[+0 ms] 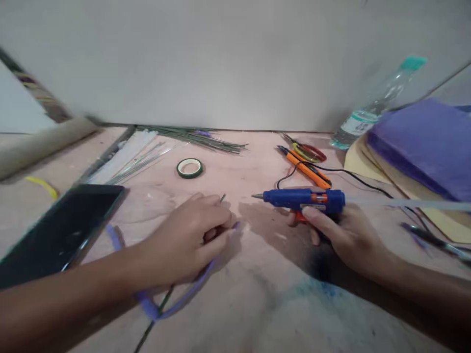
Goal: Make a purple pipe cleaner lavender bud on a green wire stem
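The left grip (198, 225) pinches purple strip (185, 297) and green wire (145, 336); the right grip (349, 240) wraps the glue gun (289, 198). Best keep the nozzle (258, 196) clear of the left fingertips (225, 215).

We gripped a blue glue gun (300, 198) in our right hand (355, 238); our left hand (195, 228) pinched a purple strip (197, 286).

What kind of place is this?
It looks like a craft workspace, maybe at home or in a workshop. You can see a blue glue gun, an orange cutter and purple sheets.
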The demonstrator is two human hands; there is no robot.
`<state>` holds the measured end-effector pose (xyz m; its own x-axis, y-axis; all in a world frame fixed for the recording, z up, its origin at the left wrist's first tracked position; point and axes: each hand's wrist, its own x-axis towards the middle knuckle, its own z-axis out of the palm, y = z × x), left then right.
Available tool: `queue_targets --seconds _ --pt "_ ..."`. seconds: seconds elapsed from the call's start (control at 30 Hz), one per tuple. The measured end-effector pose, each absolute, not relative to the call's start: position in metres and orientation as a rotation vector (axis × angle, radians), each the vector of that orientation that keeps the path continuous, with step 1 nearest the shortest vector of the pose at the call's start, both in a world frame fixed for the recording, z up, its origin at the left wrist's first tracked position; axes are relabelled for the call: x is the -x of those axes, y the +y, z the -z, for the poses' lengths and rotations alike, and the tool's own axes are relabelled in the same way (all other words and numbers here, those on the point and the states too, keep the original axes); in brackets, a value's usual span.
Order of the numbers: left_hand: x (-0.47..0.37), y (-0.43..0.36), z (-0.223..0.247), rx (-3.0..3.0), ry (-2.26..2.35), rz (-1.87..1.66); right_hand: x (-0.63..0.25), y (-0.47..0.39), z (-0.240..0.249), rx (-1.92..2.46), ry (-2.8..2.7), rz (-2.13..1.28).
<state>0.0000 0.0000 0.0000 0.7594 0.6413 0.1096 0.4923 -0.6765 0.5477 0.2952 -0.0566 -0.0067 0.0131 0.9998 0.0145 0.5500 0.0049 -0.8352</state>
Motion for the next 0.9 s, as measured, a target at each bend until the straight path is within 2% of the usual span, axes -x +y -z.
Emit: queue_targets --seconds 0.13,0.33,0.53,0.73,0.9 --pt "0.005 -0.003 0.0 -2.47 0.842 -0.417 -0.306 -0.06 0.014 1.611 -1.677 -0.753" --pt "0.005 -0.003 -0.001 -2.442 0.763 -0.457 -0.308 -0.062 0.017 1.165 -2.032 -0.366" --pt "0.004 -0.004 -0.004 -2.56 0.705 -0.457 -0.308 -0.065 0.018 0.995 -2.264 -0.23" --pt "0.004 -0.016 -0.005 -2.815 0.327 -0.865 -0.305 -0.066 0.018 0.914 -2.358 -0.21" --pt "0.006 -0.022 -0.004 -2.904 0.28 -0.882 -0.304 -0.069 0.017 0.912 -2.399 -0.06"
